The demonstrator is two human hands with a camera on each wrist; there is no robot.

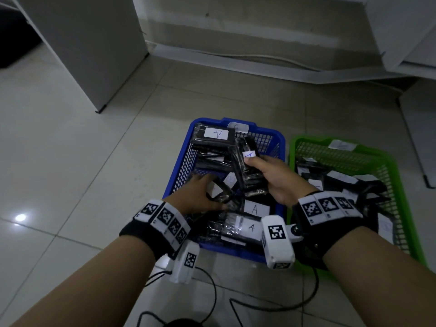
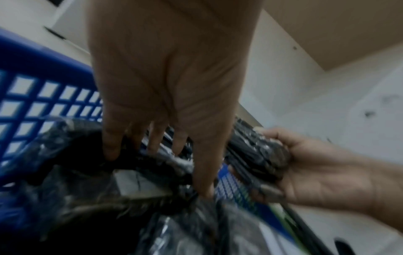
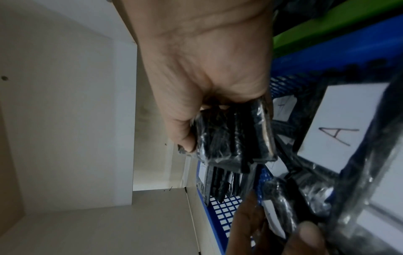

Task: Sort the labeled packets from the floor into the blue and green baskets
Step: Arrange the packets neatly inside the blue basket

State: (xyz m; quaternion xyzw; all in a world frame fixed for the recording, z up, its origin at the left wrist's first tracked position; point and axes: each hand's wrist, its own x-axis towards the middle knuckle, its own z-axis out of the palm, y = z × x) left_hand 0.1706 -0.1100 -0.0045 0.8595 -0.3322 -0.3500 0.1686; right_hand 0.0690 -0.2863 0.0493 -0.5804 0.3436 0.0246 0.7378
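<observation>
Two hands point(image 1: 278, 178) grip two packets point(image 1: 250, 171) over two baskets point(image 1: 280, 138).

the left hand point(image 1: 198, 197) covers part of the packets under it in the blue basket point(image 1: 179, 166), and the head view does not show whether its fingers grip one. the left wrist view is blurred, so the label point(image 2: 139, 182) below the fingers cannot be read. labels in the green basket point(image 1: 405, 185) are too faint to read. the right wristband point(image 1: 328, 206) hides that basket's near corner. both forearms are cut off by the bottom edge.
</observation>
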